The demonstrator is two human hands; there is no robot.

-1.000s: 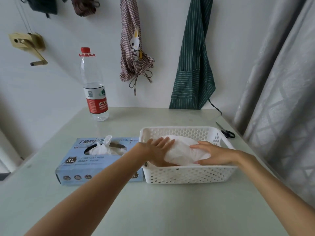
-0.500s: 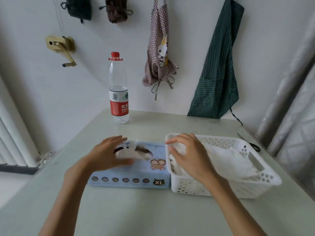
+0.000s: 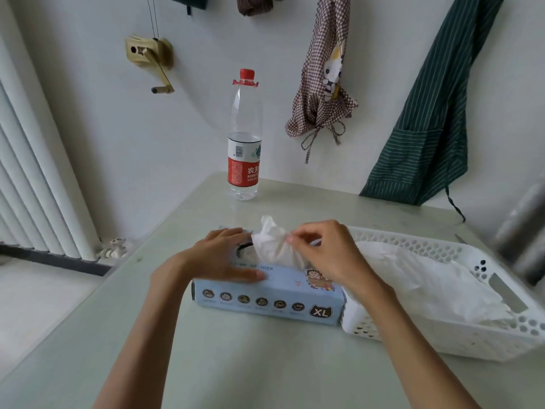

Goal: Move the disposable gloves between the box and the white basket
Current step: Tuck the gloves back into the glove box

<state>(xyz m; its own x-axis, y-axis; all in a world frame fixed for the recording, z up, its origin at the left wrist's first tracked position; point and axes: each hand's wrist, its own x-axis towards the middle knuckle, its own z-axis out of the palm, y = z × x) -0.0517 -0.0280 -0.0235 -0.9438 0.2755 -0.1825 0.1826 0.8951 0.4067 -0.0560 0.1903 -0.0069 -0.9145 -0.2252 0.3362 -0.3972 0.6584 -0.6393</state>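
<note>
Head view: right hand (image 3: 330, 255) pinching crinkled white glove (image 3: 274, 246), flat left hand (image 3: 224, 258) atop cardboard box (image 3: 265, 302).

This looks like a room in a home. Two aprons (image 3: 427, 119) hang on the white wall, one with a cartoon cat. A water bottle (image 3: 244, 137) stands on a pale table (image 3: 206, 349). A white radiator (image 3: 32, 187) is beside it.

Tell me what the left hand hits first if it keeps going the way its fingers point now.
The left hand lies flat on the glove box, fingers pointing toward the glove sticking out of the opening. That glove, pinched by the right hand, looks like the first contact; depth is hard to judge.
</note>
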